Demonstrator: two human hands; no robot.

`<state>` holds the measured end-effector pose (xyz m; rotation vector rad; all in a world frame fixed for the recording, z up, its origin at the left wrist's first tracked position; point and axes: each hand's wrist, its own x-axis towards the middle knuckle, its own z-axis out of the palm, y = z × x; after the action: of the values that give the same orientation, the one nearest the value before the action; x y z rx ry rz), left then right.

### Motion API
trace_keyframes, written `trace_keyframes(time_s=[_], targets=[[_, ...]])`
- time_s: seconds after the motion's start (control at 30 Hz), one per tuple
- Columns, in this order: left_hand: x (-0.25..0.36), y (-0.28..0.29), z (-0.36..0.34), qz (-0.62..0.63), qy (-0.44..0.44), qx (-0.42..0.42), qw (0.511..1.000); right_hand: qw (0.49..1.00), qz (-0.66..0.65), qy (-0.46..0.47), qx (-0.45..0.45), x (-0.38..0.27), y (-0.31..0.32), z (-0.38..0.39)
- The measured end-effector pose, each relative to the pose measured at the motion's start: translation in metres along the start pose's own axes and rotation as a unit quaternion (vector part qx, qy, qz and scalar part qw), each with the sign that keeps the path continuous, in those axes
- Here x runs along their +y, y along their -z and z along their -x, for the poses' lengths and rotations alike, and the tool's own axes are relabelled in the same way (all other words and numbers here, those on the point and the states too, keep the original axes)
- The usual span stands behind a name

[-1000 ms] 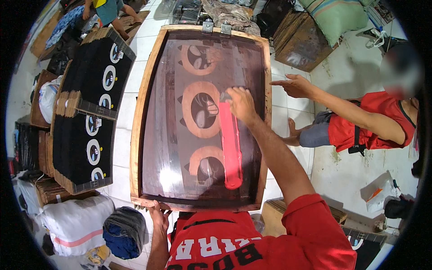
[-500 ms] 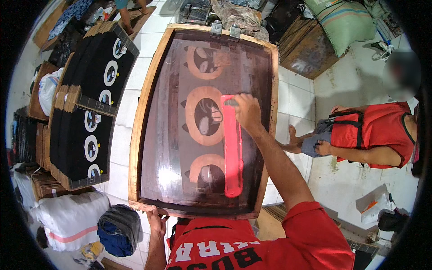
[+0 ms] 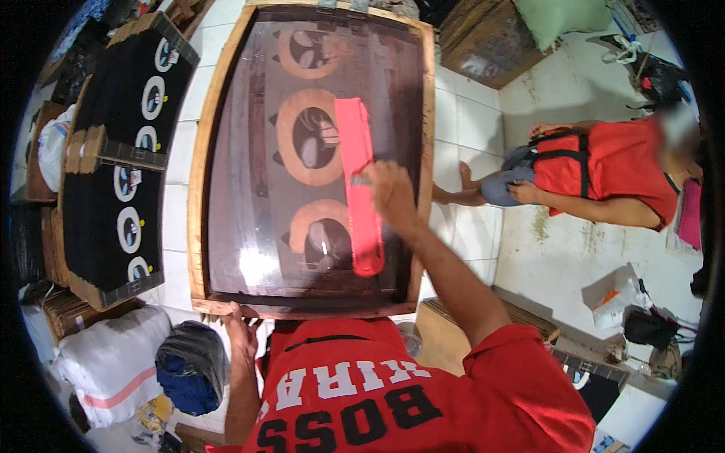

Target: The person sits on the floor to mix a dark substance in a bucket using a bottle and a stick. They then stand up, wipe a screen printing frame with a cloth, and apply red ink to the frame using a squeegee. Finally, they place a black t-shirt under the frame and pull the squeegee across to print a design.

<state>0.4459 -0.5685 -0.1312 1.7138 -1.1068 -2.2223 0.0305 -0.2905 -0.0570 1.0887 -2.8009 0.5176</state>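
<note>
A printing screen (image 3: 242, 151) in a wooden frame (image 3: 200, 189) lies before me, with ring-shaped cartoon faces showing through its dark mesh. On the right part of the mesh rests a long squeegee (image 3: 364, 226) coated in bright pink-red ink, running lengthwise from far to near. My right hand (image 3: 387, 192) is closed on it around the middle of its length. At the near left corner, my left hand (image 3: 240, 332) grips the frame's edge, its fingers partly hidden beneath the wood.
Black printed pieces (image 3: 113, 211) lie on cardboard stacks to the left. A white sack (image 3: 113, 355) and a dark wrapped bundle (image 3: 192, 370) sit at the near left. Another person (image 3: 596, 174) in red stands at the right. Hinge clamps (image 3: 359, 4) hold the frame's far edge.
My right hand has shifted from the squeegee's far end toward its middle. The squeegee keeps nearly the same place on the mesh. My view has moved, so the whole scene sits higher and further left.
</note>
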Motion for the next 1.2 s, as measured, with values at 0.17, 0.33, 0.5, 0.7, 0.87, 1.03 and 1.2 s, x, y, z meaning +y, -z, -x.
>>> trace_keyframes(time_s=[0.17, 0.33, 0.5, 0.7, 0.87, 1.03, 1.2], targets=[[-0.003, 0.004, -0.010, -0.015, 0.015, -0.043, 0.999, 0.998, -0.030, -0.038, -0.047, -0.059, 0.025, 0.129], [0.005, -0.007, -0.001, 0.011, -0.005, -0.007, 1.000, 0.995, -0.050, -0.062, -0.068, -0.081, 0.036, 0.172], [0.015, -0.020, 0.010, -0.009, -0.001, 0.000, 1.000, 0.996, -0.042, -0.055, -0.061, -0.060, 0.036, 0.131], [0.019, -0.029, 0.021, -0.004, 0.007, 0.022, 1.000, 0.997, -0.062, 0.000, 0.037, -0.001, 0.011, -0.001], [0.020, -0.032, 0.023, -0.007, -0.003, 0.039, 0.999, 0.997, -0.009, -0.002, 0.075, 0.049, -0.024, -0.137], [0.018, -0.029, 0.025, 0.003, -0.009, 0.034, 0.999, 0.994, -0.055, 0.028, 0.087, 0.061, -0.034, -0.173], [0.015, -0.021, 0.018, -0.007, -0.010, -0.006, 1.000, 0.999, -0.037, 0.020, 0.025, 0.038, -0.021, -0.101]])
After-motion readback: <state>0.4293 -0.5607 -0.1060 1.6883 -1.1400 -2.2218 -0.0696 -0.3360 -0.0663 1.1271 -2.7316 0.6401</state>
